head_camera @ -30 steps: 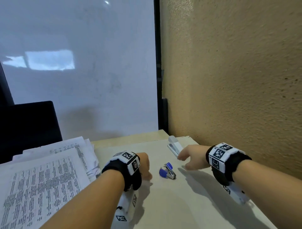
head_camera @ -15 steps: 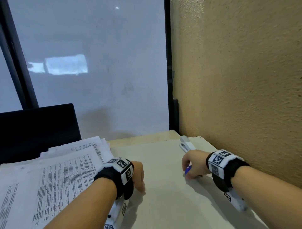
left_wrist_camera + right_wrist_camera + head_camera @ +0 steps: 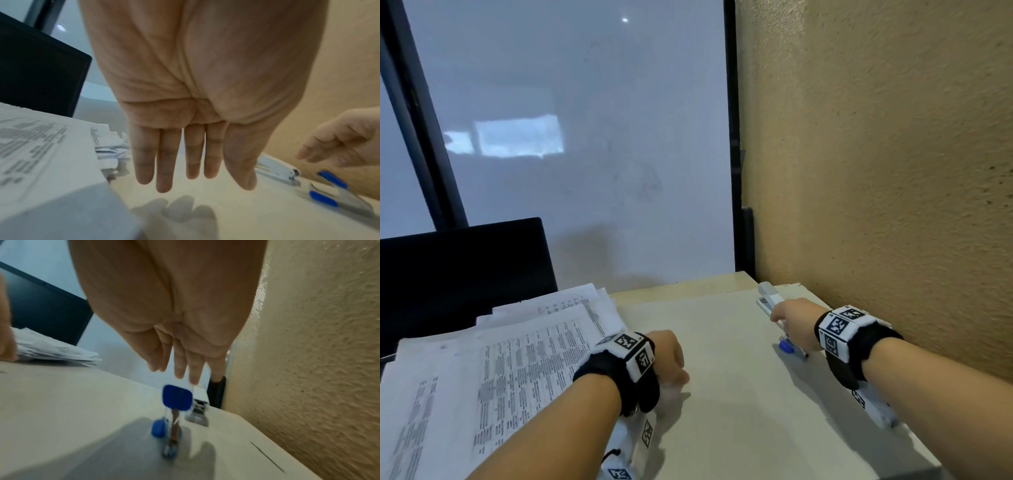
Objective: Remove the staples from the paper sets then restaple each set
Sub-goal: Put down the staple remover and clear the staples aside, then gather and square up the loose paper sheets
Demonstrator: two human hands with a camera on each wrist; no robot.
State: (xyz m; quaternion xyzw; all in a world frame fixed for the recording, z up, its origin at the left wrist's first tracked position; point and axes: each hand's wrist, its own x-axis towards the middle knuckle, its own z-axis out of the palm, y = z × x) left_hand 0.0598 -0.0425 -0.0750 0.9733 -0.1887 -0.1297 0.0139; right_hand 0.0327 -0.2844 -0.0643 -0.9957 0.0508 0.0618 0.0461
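Observation:
A stack of printed paper sets (image 3: 500, 359) lies on the left of the table. A blue-handled staple remover (image 3: 787, 346) lies near the right wall, just under my right hand (image 3: 779, 317). In the right wrist view the right hand (image 3: 180, 369) hovers over the staple remover (image 3: 176, 397) with fingers extended and nothing held. A white stapler (image 3: 768, 296) lies just beyond it. My left hand (image 3: 671, 356) is beside the papers. In the left wrist view its fingers (image 3: 164, 162) are straight and empty above the table.
A rough tan wall (image 3: 893, 171) runs close along the table's right edge. A black screen (image 3: 465, 267) stands behind the papers, and a grey panel behind that. The pale tabletop (image 3: 739, 394) shows between my two hands.
My right hand has drawn back from the stapler to just over the staple remover, partly hiding it. The left hand has stayed by the papers. The head view has panned left.

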